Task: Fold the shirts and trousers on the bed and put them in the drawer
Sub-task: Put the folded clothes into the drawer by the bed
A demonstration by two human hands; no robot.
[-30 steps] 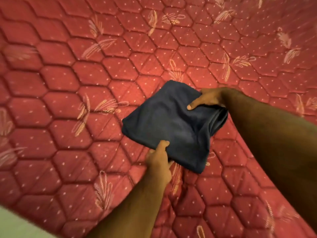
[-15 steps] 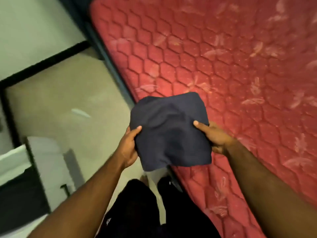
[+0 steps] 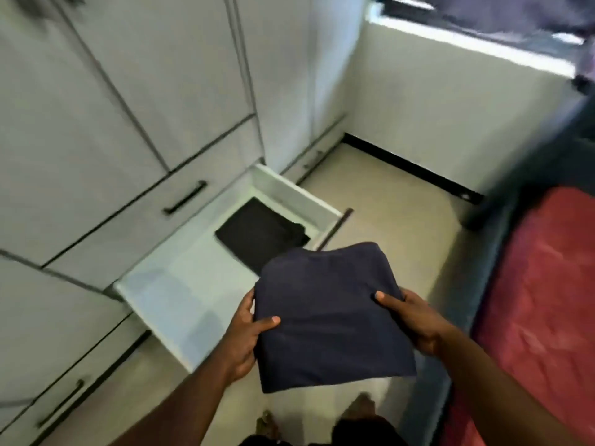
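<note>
head view: the folded navy garment (image 3: 331,317) is held flat in the air over the floor, just short of the open drawer (image 3: 180,300), which lies ahead and to the left. a folded black garment (image 3: 257,235) is seen in the drawer's far part. the left hand (image 3: 244,336) is nearer the drawer. both grips are clamped on the navy garment's side edges, the right hand (image 3: 415,320) with thumb on top.

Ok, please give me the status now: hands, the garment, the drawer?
Left hand and right hand grip folded navy garment, held above floor. Drawer open, black garment inside. Path looks clear.
</note>
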